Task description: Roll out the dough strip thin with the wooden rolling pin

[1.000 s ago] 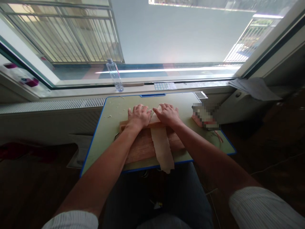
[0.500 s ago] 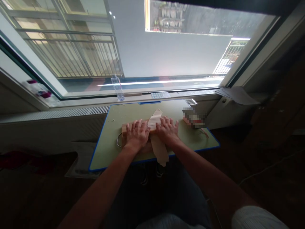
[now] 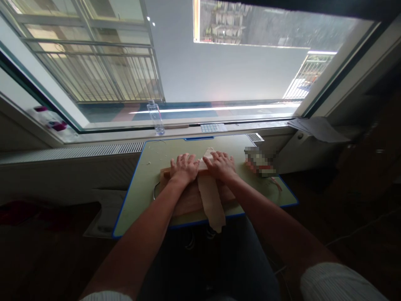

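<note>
My left hand [image 3: 184, 168] lies palm down with its fingers spread forward, on the left part of a wooden rolling pin [image 3: 204, 172]. On the pin's right part rests my right hand [image 3: 222, 166], also flat with fingers stretched out. Most of the pin is hidden beneath both hands. It crosses a long strip of pale dough [image 3: 210, 200], whose near end hangs past the table's front edge and whose far end shows beyond the pin. Under the dough is a wooden cutting board [image 3: 188, 202] with a metal handle [image 3: 156, 190] at its left.
The small table [image 3: 134, 205] has a blue rim and a few dough scraps at its back left. A blurred-out item [image 3: 260, 162] sits at its right. A clear plastic bottle [image 3: 156, 119] and a printed sheet [image 3: 213, 128] are on the windowsill, with papers [image 3: 319, 128] farther right.
Both hands have moved forward relative to the board, uncovering more of the board and dough on the near side. The view has shifted slightly.
</note>
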Motion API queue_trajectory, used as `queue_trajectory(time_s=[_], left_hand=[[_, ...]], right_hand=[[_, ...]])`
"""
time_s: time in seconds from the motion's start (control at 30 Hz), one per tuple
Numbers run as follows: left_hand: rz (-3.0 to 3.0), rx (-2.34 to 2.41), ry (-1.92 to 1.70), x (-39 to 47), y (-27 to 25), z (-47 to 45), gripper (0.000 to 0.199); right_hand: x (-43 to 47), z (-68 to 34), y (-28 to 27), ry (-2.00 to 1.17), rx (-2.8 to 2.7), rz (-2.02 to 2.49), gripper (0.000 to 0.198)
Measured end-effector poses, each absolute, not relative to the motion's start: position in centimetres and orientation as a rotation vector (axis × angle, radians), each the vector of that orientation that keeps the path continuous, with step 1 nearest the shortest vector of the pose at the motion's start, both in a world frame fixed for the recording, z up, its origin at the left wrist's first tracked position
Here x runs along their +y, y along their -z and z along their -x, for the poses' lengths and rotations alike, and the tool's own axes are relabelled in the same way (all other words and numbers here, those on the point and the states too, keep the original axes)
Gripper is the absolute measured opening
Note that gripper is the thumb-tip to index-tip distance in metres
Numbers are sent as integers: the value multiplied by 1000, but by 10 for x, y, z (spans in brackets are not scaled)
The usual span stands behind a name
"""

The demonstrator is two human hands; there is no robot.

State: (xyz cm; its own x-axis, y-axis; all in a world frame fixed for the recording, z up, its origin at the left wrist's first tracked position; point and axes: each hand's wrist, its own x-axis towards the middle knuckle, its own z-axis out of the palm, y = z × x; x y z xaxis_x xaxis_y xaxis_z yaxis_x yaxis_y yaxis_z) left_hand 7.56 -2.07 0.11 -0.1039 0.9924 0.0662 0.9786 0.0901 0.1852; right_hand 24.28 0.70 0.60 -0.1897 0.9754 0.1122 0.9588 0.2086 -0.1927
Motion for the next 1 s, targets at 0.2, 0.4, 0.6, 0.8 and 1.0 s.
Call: queue_trajectory(time_s=[0.2,0.4,0.6,0.8,1.0], left_hand=[[-2053,2197,-216,16,-3,-68,60],[-2069,2186,-240,39,-3,-64,58],[-2069,2198,-270,37,-7,-67,56],[-2065,2211,-309,13,-5,-71,58],[-2061,2245,-301,-19,-1,-76,55]], right_hand=[[41,-239,-4,-188,-2284,1810,72],[66,-235,-3,-219,-2280,1815,77],[65,-235,-2,-209,-2283,1797,82],[38,-239,-4,-161,-2293,1831,78],[-4,-240,-1,8,-2294,1842,62]])
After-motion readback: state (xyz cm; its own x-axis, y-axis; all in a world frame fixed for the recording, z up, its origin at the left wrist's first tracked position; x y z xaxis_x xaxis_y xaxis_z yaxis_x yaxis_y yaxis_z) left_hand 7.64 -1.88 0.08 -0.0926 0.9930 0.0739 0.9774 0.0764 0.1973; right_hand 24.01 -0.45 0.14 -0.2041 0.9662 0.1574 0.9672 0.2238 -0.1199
